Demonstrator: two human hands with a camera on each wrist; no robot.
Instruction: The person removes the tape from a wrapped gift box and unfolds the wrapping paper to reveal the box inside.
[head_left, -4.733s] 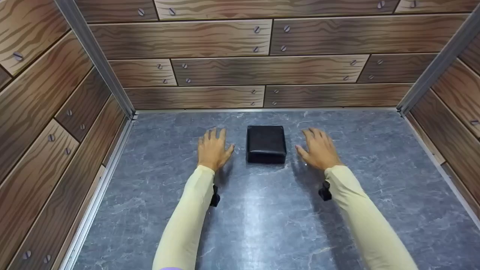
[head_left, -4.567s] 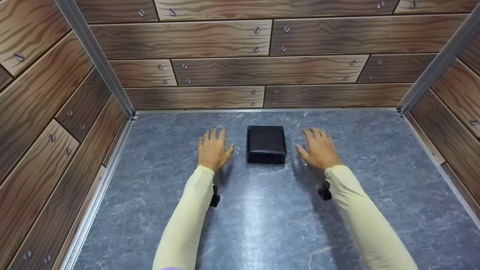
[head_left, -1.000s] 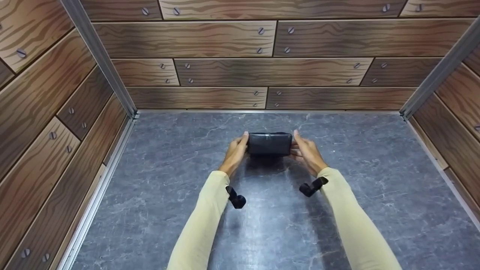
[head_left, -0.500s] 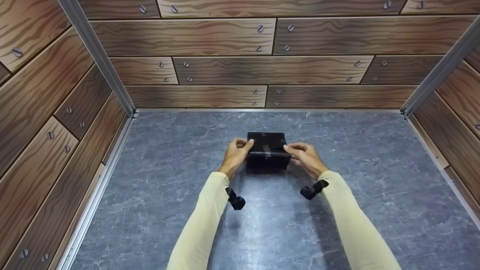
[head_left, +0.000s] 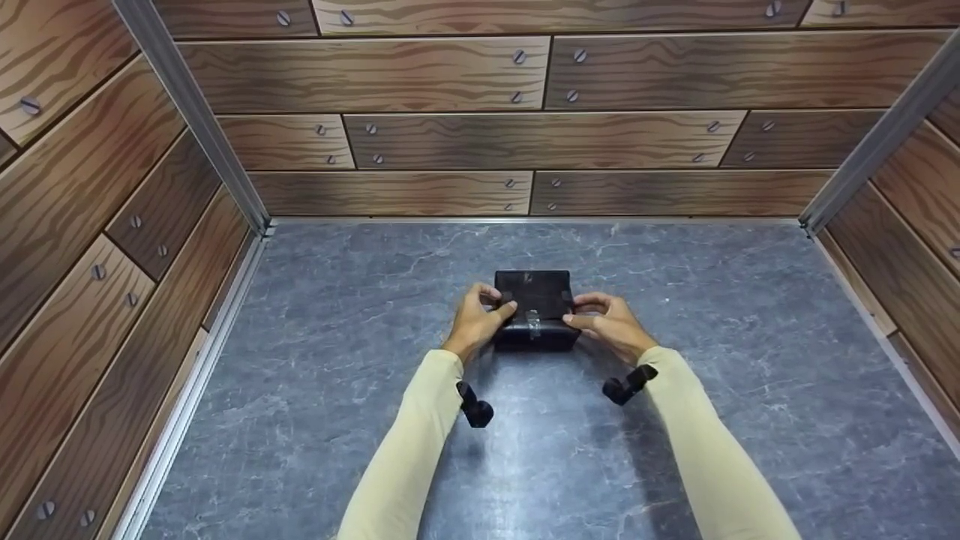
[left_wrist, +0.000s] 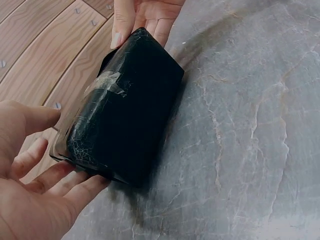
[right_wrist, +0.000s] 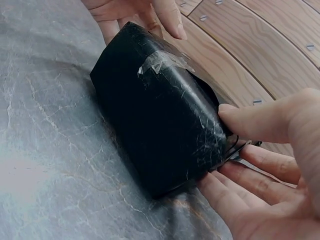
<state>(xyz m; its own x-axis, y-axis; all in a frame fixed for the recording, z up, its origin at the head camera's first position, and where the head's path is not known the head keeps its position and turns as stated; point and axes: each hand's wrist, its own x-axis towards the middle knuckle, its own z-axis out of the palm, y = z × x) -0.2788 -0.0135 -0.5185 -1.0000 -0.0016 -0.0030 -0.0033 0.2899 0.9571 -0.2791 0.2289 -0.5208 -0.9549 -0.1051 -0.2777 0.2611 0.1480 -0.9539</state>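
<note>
A black box (head_left: 534,289) with a leathery sheen sits between both hands, its near face standing toward the person. A strip of clear tape (head_left: 534,324) crosses its top front edge. My left hand (head_left: 474,322) holds the left end, the thumb over the top corner and the other fingers along the side. At the opposite end my right hand (head_left: 615,326) grips the box, thumb on the top edge, fingers against the end and underside. Both wrist views show the scuffed, creased edge of the box (left_wrist: 127,110) and a loose flap by the right thumb (right_wrist: 227,112).
Underneath is a grey marbled tabletop (head_left: 315,375). Wood-plank panels rise at the back (head_left: 450,139) and on both sides, with metal edging where they meet the table. A black wrist camera (head_left: 475,405) juts from the left sleeve; another (head_left: 628,384) from the right.
Both hands came in from beside the box and turned it, so its taped face is now up. Over the last half second, box and hands have shifted slightly toward the person.
</note>
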